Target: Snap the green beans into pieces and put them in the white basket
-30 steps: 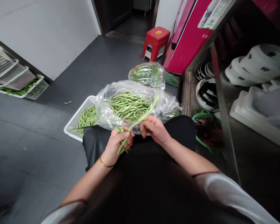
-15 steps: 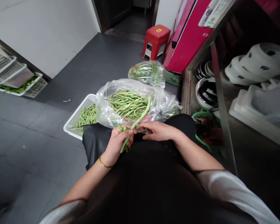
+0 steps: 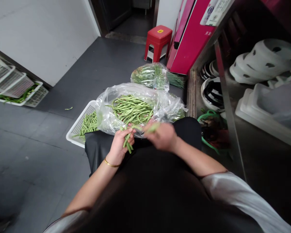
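Note:
In my left hand are several short pieces of green bean, pinched between thumb and fingers. My right hand, smeared by motion, is closed around a longer green bean just to the right. Between the two hands a pale green piece shows as a blur. Right beyond them a clear plastic bag lies open, full of long whole green beans. Beside it at the left, a white basket holds short bean pieces.
Farther back lies another plastic bag of greens. A red stool stands near the doorway. Stacked white baskets are at the left wall. On the right are a steel shelf with white containers and a green-rimmed basket.
My right hand has closed on the long bean and moved slightly right with it. The bean no longer slants up from my left hand. The view has shifted slightly.

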{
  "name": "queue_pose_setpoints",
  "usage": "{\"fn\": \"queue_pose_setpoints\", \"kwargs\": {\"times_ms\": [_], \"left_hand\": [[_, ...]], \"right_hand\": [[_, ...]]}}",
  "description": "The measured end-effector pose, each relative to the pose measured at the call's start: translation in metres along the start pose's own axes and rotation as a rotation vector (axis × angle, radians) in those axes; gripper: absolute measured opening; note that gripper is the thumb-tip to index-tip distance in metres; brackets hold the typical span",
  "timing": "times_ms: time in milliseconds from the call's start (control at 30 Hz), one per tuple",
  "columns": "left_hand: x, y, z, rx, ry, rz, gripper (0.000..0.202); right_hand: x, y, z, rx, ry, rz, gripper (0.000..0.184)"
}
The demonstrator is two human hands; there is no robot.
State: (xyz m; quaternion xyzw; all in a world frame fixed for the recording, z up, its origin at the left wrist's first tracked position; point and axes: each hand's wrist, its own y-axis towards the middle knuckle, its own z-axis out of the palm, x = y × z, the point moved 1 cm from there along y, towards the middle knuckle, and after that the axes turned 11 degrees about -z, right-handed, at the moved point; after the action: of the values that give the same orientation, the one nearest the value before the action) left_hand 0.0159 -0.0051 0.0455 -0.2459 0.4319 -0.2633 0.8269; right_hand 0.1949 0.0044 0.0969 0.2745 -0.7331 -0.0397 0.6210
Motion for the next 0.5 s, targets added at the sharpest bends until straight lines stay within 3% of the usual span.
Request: {"fn": "queue_pose_setpoints", "kwargs": {"times_ms": [67,133,233,300,400,500], "left_hand": [[-0.003,0.014,-0.011,-0.126,-0.15,-0.033,0.007],[-0.005,0.019,-0.017,-0.184,-0.194,-0.041,0.008],[-0.005,0.012,-0.011,-0.005,-0.026,-0.071,0.016],[-0.002,0.003,-0.001,0.156,0.12,-0.115,0.023],[0.002,0.0,0.009,0.217,0.195,-0.085,0.027],[0.004,0.011,0.003,0.078,0.023,0.001,0.024]], "right_hand": [[0.006,-0.009,0.014,0.054,0.031,0.008,0.023],[-0.004,-0.012,0.02,0.046,0.159,0.153,0.022],[-0.036,-0.005,0.02,0.017,0.399,0.447,0.03],[-0.053,-0.001,0.019,0.052,0.46,0.519,0.034],[-0.056,-0.002,0.024,0.074,0.29,0.403,0.033],[-0.04,-0.012,0.032,0.096,0.017,0.089,0.029]]}}
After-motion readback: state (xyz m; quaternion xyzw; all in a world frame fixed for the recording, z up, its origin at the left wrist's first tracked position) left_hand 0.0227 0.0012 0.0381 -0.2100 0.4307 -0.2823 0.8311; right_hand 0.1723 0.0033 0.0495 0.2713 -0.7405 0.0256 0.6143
